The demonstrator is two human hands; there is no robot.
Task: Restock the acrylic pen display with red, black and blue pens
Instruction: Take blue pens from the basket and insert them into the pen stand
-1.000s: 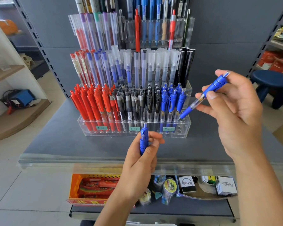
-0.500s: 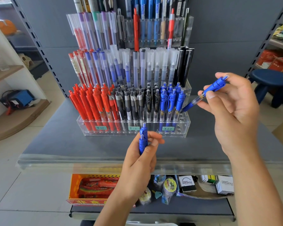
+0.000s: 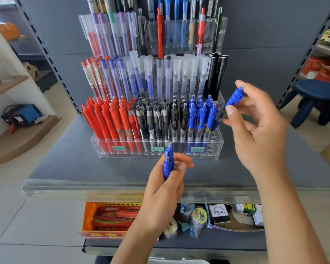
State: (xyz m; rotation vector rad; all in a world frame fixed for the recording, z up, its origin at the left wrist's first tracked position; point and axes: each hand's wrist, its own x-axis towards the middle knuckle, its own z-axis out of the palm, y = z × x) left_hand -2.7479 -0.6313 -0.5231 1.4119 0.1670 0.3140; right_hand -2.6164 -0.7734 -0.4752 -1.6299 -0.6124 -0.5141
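While one second back pen tip hung short of rack, right hand [image 3: 255, 119] now pinches blue pen [image 3: 233, 99] at right of frame, tip among blue row in pen display [image 3: 213, 147]: insertion underway. Left hand [image 3: 166, 180] grips spare blue pens [image 3: 168, 161], centre frame.

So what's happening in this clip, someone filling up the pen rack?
Yes. The right hand pinches a blue pen, tip angled down toward the blue section at the right end of the acrylic display. The left hand holds spare blue pens upright in front of it. Red and black sections look full.
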